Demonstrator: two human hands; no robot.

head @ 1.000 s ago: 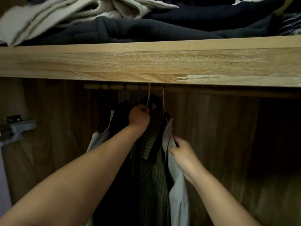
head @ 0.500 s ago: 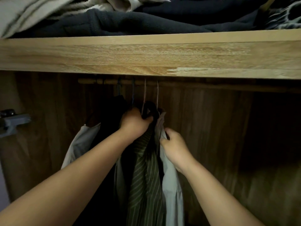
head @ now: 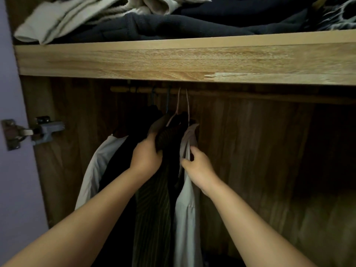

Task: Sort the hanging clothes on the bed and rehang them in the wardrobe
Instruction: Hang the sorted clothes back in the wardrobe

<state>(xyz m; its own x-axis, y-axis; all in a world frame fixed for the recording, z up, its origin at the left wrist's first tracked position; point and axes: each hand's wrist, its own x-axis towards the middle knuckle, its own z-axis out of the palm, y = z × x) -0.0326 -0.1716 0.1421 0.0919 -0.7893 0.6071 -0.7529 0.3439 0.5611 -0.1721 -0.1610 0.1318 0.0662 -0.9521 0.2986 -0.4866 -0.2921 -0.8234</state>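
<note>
A: Head view, the only one. Inside the wardrobe. Wooden rail [head: 146, 90] runs under the shelf [head: 173, 60]; four hanger hooks on it, bunched at the left end, two dark, two pale.

B: Hands?

A: Left hand [head: 146, 157] has its fingers curled round the shoulder of the striped green shirt [head: 154, 209], gripping the dark fabric just below its pale hanger [head: 178, 105]. Right hand [head: 198, 166] pinches the front edge of the pale shirt [head: 185, 209], thumb up against the cloth near the collar.

B: Where do the garments sit?

A: All hung. Striped shirt and pale shirt touch, side by side; a dark garment [head: 123, 170] hangs left of them, and a white garment [head: 96, 170] at the far left. The bed is not in frame.

B: Step in hand?

A: My reading: straightening and spacing what's on the rail, not hooking on. Both hooks look seated over the rail, though it's dim up there.

B: Next move?

A: Likely settle the striped shirt square on its hanger, then part the two shirts along the rail. The rail to the right is bare, so there is room to slide. Pull sideways gently; a downward tug could slip a shoulder off.

B: Above?

A: Folded clothes [head: 173, 22], dark and cream, piled on the shelf. Door hinge [head: 28, 132] at left.
</note>
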